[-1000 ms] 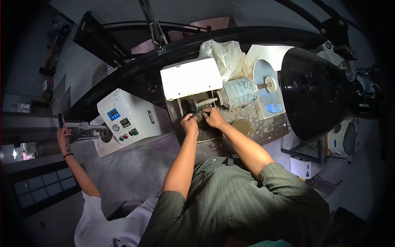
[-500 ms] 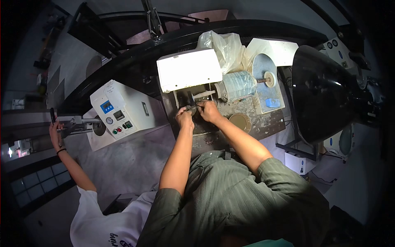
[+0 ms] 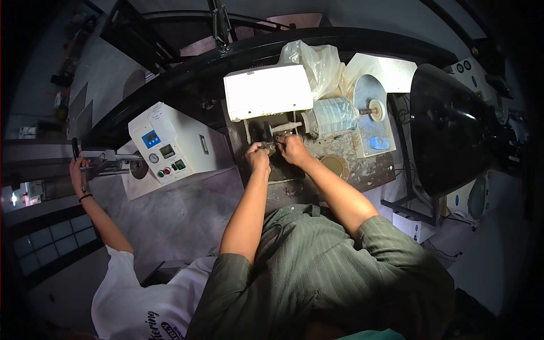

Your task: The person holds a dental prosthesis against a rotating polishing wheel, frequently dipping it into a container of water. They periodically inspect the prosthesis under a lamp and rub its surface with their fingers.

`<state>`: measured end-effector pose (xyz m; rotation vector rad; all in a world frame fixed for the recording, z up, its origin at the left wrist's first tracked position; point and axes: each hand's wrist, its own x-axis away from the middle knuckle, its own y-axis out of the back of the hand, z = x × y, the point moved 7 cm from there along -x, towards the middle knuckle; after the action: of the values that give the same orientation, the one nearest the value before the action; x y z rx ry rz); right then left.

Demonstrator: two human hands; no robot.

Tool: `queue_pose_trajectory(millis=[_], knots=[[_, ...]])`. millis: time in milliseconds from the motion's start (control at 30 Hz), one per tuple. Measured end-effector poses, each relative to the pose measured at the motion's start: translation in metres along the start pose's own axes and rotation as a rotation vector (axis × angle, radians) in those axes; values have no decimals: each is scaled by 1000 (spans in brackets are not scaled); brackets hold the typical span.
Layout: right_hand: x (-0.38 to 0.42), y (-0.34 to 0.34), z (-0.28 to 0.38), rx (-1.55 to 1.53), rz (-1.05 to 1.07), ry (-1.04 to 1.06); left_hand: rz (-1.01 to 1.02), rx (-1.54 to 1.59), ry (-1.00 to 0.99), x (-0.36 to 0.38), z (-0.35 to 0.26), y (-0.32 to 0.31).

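Observation:
Both hands meet in front of a small dark wheel point(image 3: 268, 131) on the left spindle point(image 3: 288, 127) of a bench motor point(image 3: 332, 118) wrapped in clear plastic. My left hand point(image 3: 259, 157) is closed, thumb and fingers pinching a small dark piece that I cannot make out. From the other side, my right hand point(image 3: 294, 152) is closed too, its fingertips at the same spot just below the wheel. What lies between the fingers is mostly hidden. Above them hangs a white box-shaped hood point(image 3: 268, 90).
A round brown disc point(image 3: 335, 166) lies right of my hands on the worn bench point(image 3: 368, 174). Farther right are a white buffing wheel point(image 3: 376, 110), a blue block point(image 3: 379, 143) and a black lamp shade point(image 3: 445, 130). Left stands a white control box point(image 3: 175, 144); a co-worker's hand point(image 3: 79, 170) grips a lever.
The view has shifted slightly, so the bench appears farther right. My hands stay close together by the wheel, with small changes in finger position.

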<state>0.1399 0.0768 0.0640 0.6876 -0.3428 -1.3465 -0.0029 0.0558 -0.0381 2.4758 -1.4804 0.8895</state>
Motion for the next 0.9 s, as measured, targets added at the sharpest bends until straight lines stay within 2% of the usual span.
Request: queue_pose_trajectory(millis=[67,167,300,367,467,533,600,733,800,900], knots=[[0,0,1,-5,34,9,58,-47,-18,2,-3,-2],[4,3,4,-15,-11,83,57,-95,-123,1,-1,1],[4,6,9,-5,-12,71,59,-83,-166,11,-17,-4],[5,4,4,-5,-21,49,63,-81,-92,19,-22,-8],[2,1,-2,30,-7,11,2,-112,-74,28,-34,-9],[0,-1,-5,16,23,-10,45,-193,-63,17,-25,-4],[2,-3,-7,53,21,-57,41,-128,-114,19,-23,-4],[5,-1,-2,53,-20,-55,-12,-167,-34,16,-22,-3],[7,-1,-2,18,13,-83,121,-135,-32,12,-21,-6],[5,5,5,-15,-10,-52,74,-192,-62,21,-35,-8]])
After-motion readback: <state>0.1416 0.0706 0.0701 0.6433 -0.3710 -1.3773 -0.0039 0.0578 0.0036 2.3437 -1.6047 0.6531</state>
